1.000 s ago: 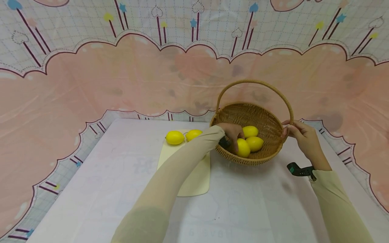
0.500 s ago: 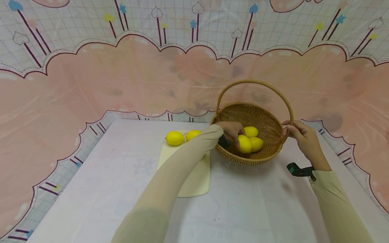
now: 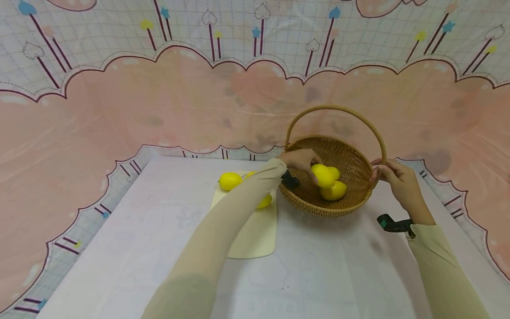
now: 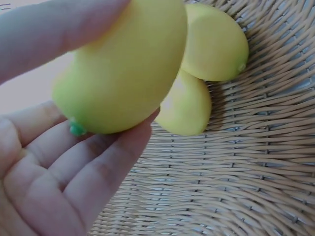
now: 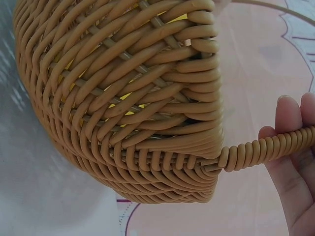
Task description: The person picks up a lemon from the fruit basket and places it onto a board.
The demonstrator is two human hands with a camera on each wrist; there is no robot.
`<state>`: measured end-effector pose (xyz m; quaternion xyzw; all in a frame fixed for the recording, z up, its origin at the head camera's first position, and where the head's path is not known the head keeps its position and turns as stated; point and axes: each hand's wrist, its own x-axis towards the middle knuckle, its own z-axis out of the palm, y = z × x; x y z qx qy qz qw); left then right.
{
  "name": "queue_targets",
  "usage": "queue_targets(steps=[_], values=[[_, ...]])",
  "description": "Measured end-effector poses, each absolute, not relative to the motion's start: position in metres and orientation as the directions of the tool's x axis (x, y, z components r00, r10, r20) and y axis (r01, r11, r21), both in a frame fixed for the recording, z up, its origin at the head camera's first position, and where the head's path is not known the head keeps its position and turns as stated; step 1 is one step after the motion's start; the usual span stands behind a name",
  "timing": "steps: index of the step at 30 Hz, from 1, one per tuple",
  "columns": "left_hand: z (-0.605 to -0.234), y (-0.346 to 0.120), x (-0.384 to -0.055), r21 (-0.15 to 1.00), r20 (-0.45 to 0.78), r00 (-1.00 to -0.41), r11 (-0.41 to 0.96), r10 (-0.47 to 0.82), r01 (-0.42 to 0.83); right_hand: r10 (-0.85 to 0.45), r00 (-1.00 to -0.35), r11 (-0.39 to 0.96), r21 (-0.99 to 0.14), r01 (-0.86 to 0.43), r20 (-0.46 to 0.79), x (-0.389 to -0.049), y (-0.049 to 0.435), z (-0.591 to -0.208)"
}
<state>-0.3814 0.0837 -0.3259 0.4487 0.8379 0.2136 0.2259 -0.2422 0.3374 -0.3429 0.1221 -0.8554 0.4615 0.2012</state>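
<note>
My left hand is inside the wicker basket and holds a lemon between thumb and fingers. In the left wrist view this lemon shows its green tip, lifted off the wicker. Two more lemons lie in the basket: one lemon nearer me and another lemon partly hidden behind the held one. At the right end of the tilted basket, my right hand grips the base of the handle. The right wrist view shows its fingers around the wrapped handle.
A cream cutting board lies left of the basket. On it are several lemons, among them a lemon at the far left corner and a lemon partly behind my left sleeve. A patterned cloth hangs behind the white table.
My left hand has lifted one lemon up from the basket's bottom, slightly away from the other two. The right hand and the basket stay where they were.
</note>
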Motion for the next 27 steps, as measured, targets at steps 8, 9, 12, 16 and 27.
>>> queue_targets(steps=[8,9,12,16,27], values=[[-0.317,0.067,-0.376,0.595,-0.105,-0.550,0.495,0.829,0.633,-0.020,-0.890,0.555,-0.735,-0.389,0.455,-0.243,0.338,-0.343],[-0.316,0.065,-0.375,0.602,-0.095,-0.557,0.493,0.825,0.628,-0.019,-0.890,0.555,-0.736,-0.389,0.456,-0.243,0.337,-0.343],[-0.315,0.057,-0.371,0.617,-0.064,-0.575,0.485,0.816,0.620,-0.017,-0.890,0.555,-0.736,-0.387,0.455,-0.243,0.337,-0.343],[-0.315,0.046,-0.365,0.655,-0.024,-0.594,0.462,0.804,0.599,-0.021,-0.888,0.553,-0.735,-0.393,0.459,-0.243,0.337,-0.342],[-0.325,0.012,-0.340,0.706,0.111,-0.654,0.404,0.748,0.582,-0.034,-0.882,0.513,-0.749,-0.418,0.469,-0.241,0.337,-0.343]])
